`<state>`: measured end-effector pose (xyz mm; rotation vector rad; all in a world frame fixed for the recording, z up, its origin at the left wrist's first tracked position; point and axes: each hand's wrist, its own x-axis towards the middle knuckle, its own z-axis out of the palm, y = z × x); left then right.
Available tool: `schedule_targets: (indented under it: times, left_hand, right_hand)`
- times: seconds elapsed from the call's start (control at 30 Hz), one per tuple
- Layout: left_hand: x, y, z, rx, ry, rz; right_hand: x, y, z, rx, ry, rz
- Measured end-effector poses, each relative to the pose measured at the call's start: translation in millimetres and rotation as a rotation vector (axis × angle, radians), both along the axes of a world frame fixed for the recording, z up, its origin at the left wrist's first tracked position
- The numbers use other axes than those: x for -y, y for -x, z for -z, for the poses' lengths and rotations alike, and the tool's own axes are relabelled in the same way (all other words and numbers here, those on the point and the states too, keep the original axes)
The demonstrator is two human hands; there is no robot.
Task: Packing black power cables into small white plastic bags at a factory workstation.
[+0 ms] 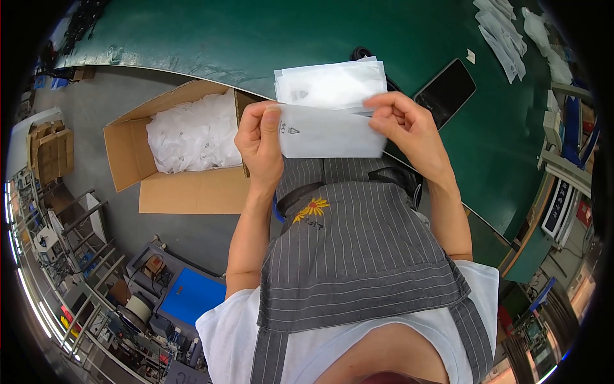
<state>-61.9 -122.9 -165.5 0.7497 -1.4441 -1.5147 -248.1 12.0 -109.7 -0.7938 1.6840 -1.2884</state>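
Observation:
Between my two hands a translucent white plastic bag (pixel 332 136) with small dark print is held out flat over the table's near edge. My left hand (pixel 261 137) pinches its left end, thumb on top. At the upper right corner, the thumb and fingertips of my right hand (pixel 404 128) close on the bag's edge. Just beyond, a stack of similar white bags (pixel 329 82) lies on the green table (pixel 224 32). Part of a coiled black cable (pixel 362 53) shows behind that stack. Whether anything is inside the held bag, I cannot tell.
An open cardboard box (pixel 195 191) full of crumpled translucent bags (pixel 195 133) stands left of me, below the table edge. A black phone (pixel 446 93) lies right of the stack. More plastic bags (pixel 502 38) lie at the far right. A blue-topped cart (pixel 199 296) is at lower left.

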Motion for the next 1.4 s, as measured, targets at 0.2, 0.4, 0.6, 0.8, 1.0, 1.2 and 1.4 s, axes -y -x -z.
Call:
schedule_targets:
  times: [0.2,0.4,0.6,0.8,1.0,1.2,1.4]
  left_hand:
    - [5,15,-2,0.317,0.014,-0.121]
    - [-6,46,-10,0.537,0.914,0.019]
    - [0,53,23,0.746,0.858,0.109]
    - [1,60,19,0.754,0.847,0.148]
    - [1,51,22,0.775,0.829,0.086]
    - [1,51,24,0.675,0.751,0.060]
    - [51,-46,34,0.548,0.568,-0.331]
  right_hand:
    - [26,14,5,-0.605,-0.051,0.078]
    - [48,21,21,-0.821,-0.096,0.028]
    - [31,53,27,-0.974,-0.080,0.061]
    - [32,60,33,-1.002,-0.336,-0.093]
    - [31,60,-5,-0.832,-0.256,0.174]
    - [33,12,24,-1.102,-0.425,-0.176]
    - [33,9,25,-0.999,-0.470,-0.143]
